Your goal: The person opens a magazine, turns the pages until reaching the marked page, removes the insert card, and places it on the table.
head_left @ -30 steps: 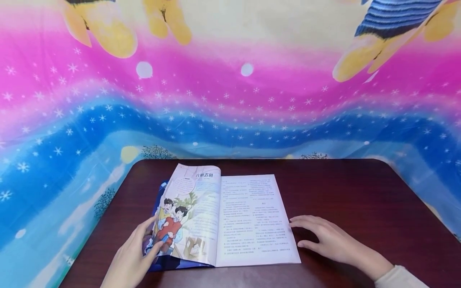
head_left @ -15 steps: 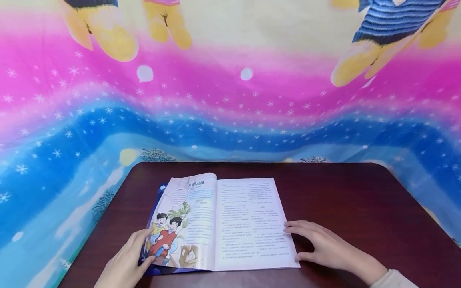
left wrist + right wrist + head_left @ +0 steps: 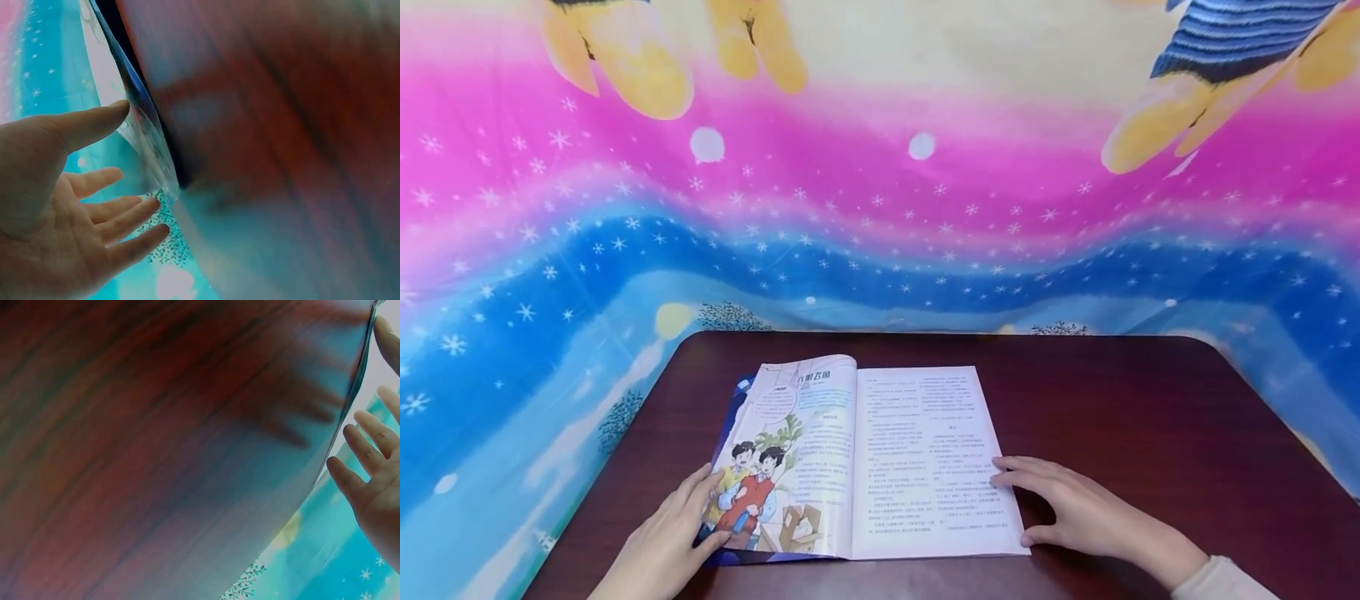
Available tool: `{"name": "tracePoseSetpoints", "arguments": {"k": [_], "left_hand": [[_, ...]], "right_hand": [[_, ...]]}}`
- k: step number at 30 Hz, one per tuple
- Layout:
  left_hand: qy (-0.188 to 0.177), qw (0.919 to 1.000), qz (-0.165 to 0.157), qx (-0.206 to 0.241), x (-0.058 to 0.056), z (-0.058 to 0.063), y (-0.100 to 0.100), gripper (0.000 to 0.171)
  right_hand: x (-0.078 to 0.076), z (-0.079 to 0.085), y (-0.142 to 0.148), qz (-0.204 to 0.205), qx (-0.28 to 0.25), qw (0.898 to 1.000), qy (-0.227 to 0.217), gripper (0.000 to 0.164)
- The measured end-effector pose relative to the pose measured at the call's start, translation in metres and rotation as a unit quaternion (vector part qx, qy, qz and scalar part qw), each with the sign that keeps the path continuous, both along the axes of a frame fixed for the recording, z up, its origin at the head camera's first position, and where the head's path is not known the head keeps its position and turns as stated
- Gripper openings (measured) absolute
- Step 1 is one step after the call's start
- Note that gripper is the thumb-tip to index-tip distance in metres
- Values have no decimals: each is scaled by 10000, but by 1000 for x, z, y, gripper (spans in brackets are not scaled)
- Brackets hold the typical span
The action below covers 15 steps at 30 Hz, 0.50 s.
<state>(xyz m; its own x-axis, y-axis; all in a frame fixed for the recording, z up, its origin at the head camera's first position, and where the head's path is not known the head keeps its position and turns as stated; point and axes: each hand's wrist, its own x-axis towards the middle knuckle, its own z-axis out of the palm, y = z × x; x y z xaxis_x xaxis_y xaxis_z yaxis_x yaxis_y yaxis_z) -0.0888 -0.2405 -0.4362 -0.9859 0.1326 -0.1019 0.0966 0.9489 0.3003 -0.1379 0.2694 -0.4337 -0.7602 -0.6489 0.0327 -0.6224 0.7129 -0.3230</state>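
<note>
An open magazine [image 3: 936, 467] lies on the dark brown table, its right page covered in printed text. The left page [image 3: 820, 467] carries a drawing of two children and bulges up near the spine, with dark blue pages or cover showing beneath its outer edge. At that left edge is my left hand [image 3: 658, 533], fingers extended; in the left wrist view its thumb [image 3: 94, 127] meets the magazine's edge. My right hand [image 3: 1075, 508] rests by the right page's outer edge, fingertips touching it, fingers loosely bent and spread. Nothing is gripped in either hand.
The reddish-brown glossy table [image 3: 1150, 417] has rounded far corners and reflects light. Behind and around it hangs a pink and blue cloth [image 3: 880, 208] with snowflakes and cartoon figures.
The left page has come down flatter from a raised tilt. My left hand has moved left and its thumb has slid off the page toward the edge. The right hand has barely shifted.
</note>
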Motion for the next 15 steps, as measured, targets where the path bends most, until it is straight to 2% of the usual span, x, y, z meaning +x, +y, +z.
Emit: {"name": "tracePoseSetpoints", "arguments": {"k": [6, 10, 15], "left_hand": [[47, 9987, -485, -152, -3, -1, -7, 70], [-86, 9965, -827, -78, -6, -1, -11, 68], [-533, 9956, -749, 161, -11, -2, -17, 70]], "right_hand": [[0, -1, -2, 22, 38, 10000, 36, 62], [-1, -1, -3, -17, 83, 10000, -45, 60], [-3, 0, -4, -52, 107, 9998, -130, 58]]}}
